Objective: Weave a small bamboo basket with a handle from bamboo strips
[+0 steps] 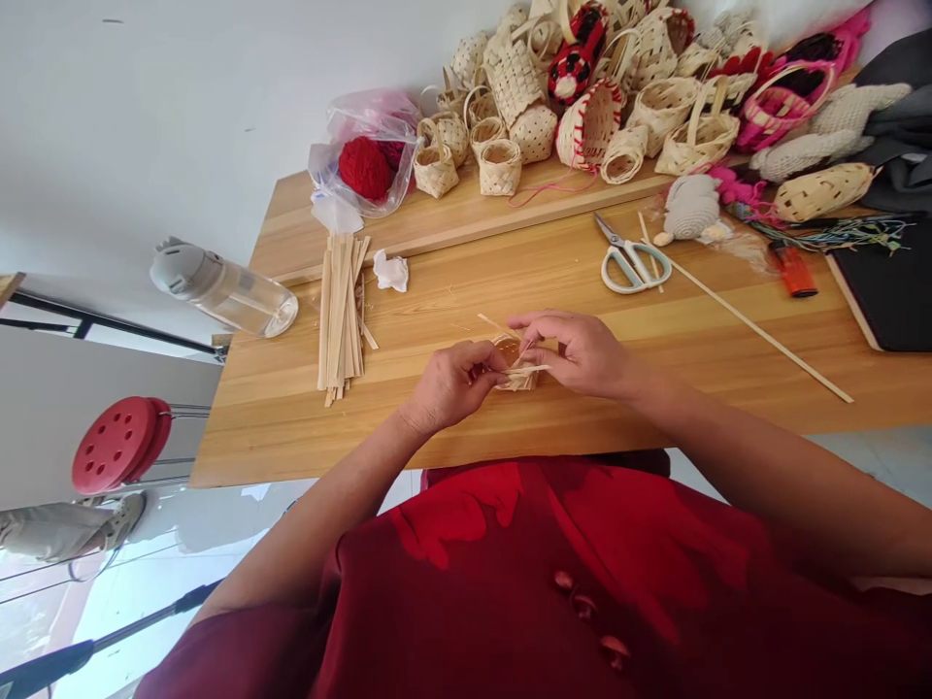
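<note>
A small woven basket of pale flat strips stands on the wooden table, close to its front edge. My left hand grips its left rim, thumb and fingers pinched together. From the right, my right hand reaches over the rim with thumb and forefinger closed on a thin strip end. Loose strip ends stick out at the rim between both hands. My fingers hide part of the basket's wall and opening.
Left of the hands lies a bundle of flat strips, beside a crumpled tissue and a clear bottle. White-handled scissors and a long strip lie to the right. Finished baskets and red yarn crowd the back.
</note>
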{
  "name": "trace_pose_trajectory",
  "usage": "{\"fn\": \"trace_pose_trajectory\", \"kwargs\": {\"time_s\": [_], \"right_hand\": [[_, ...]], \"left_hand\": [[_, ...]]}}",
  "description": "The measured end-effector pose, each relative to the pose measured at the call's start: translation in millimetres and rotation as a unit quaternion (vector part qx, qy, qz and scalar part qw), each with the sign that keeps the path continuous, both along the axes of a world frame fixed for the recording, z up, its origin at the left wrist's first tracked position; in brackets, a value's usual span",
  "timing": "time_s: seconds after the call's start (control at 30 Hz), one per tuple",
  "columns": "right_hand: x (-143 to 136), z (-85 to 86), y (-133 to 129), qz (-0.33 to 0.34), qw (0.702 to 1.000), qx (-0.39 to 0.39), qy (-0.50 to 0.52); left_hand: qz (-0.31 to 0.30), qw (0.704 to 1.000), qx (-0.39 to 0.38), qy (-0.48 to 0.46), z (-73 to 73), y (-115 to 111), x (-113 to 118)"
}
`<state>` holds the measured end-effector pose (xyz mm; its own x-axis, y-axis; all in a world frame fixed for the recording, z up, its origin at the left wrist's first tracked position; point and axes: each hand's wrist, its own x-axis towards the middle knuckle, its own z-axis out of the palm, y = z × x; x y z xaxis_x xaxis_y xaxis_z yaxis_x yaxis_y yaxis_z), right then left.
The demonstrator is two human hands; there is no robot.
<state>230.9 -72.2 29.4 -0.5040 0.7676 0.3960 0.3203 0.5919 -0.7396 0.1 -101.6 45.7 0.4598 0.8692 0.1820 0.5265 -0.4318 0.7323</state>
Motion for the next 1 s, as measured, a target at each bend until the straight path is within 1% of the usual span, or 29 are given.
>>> {"fn": "trace_pose_trajectory", "kwargs": {"time_s": [0.07, 0.13, 0.17, 0.23, 0.3, 0.37, 0.4, 0.43, 0.5, 0.57, 0.63, 0.73, 0.83, 0.9, 1.0], "right_hand": [[-2, 0.7, -1, -0.02, 0.999, -0.032, 0.01], [-3, 0.9, -1, -0.027, 0.999, -0.021, 0.007], [-3, 1.0, -1, -0.024, 1.0, 0.007, 0.002], [-3, 1.8, -2, -0.013, 0.996, 0.091, -0.015], [-2, 3.0, -5, -0.004, 0.984, 0.176, -0.039], [-1, 3.8, -8, 0.009, 0.974, 0.218, -0.063], [-1, 3.6, -9, 0.019, 0.973, 0.22, -0.071], [0, 3.1, -10, 0.03, 0.975, 0.208, -0.078], [0, 1.0, -10, 0.044, 0.983, 0.158, -0.081], [0, -1.3, -8, 0.035, 0.991, 0.102, -0.076], [-2, -2.3, -6, 0.019, 0.995, 0.063, -0.07], [-4, 0.1, -2, 0.008, 0.999, 0.018, -0.05], [-5, 5.1, -2, 0.02, 0.999, -0.031, -0.021], [-5, 7.8, -5, 0.034, 0.998, -0.042, -0.014], [-3, 9.5, -11, 0.045, 0.997, -0.065, 0.006]], "left_hand": [[0.005, 1.0, 0.002, 0.0, -1.4, -2, 0], [0.006, 1.0, -0.003, -0.005, -4.0, -4, 0], [0.006, 1.0, -0.006, -0.008, -5.3, -6, 0], [0.01, 1.0, 0.0, -0.007, -6.9, -7, 0], [0.014, 1.0, 0.024, 0.006, -6.8, -8, 0], [0.006, 0.998, 0.051, 0.022, -5.2, -7, 0], [-0.004, 0.998, 0.062, 0.028, -4.3, -7, 0], [-0.017, 0.997, 0.073, 0.032, -3.4, -6, 0], [-0.041, 0.994, 0.09, 0.039, -2.3, -6, 0], [-0.053, 0.993, 0.095, 0.042, -2.4, -5, 0], [-0.054, 0.994, 0.088, 0.038, -3.5, -6, -1], [-0.039, 0.997, 0.069, 0.02, -5.7, -9, 0], [-0.009, 0.999, 0.05, 0.012, -7.0, -12, 2], [0.008, 0.999, 0.043, 0.01, -7.1, -14, 3], [0.018, 0.999, 0.036, 0.006, -6.7, -15, 5]]}}
